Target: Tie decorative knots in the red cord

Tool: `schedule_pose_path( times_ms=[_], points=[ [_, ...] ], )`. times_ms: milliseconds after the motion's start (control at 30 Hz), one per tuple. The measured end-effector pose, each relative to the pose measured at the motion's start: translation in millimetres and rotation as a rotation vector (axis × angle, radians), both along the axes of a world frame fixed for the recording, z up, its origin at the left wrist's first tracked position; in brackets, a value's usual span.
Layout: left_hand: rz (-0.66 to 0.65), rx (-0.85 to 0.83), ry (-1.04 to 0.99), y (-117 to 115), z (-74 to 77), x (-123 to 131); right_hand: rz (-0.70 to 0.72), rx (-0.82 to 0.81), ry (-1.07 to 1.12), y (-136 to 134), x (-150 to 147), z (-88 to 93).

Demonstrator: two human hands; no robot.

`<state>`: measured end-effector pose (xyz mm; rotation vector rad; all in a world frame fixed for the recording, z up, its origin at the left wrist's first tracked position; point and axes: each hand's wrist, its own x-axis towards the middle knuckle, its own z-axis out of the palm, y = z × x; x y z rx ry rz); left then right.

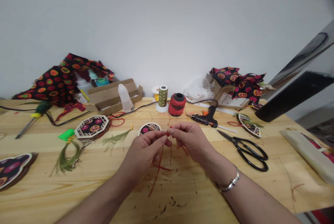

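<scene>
matt wooden table, glossy black metal scissors, printed cloth, cardboard box

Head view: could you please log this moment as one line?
left hand: pinches red cord | right hand: pinches same cord | cord: hangs to table | scissors: right of hands

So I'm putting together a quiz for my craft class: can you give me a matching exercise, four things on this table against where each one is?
Things:
1. scissors
2. red spool
3. screwdriver
4. red cord

Places:
a. pinched between the left hand and the right hand
b. at the far left of the table
c. lying flat, to the right of the right hand
d. behind the hands, beside the olive spool

Pairs: 1-c; 2-d; 3-b; 4-a.
</scene>
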<state>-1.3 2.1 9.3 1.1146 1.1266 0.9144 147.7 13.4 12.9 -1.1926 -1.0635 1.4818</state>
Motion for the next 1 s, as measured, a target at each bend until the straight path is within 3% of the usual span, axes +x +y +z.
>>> schedule_pose_path(
  times_ms=[433,767,1000],
  points=[
    [0.047,0.039,0.025,0.6,-1.9,-0.9,-0.007,0.012,0.027,-0.7,0.7,0.4],
    [0.004,-0.103,-0.183,-0.8,-4.1,-0.1,-0.023,0.006,0.007,-1.2,-0.3,1.0],
    [0.025,-0.085,-0.204,1.3,-6.7,-0.9,0.001,0.026,0.001,-0.7,1.1,-1.2]
  ],
)
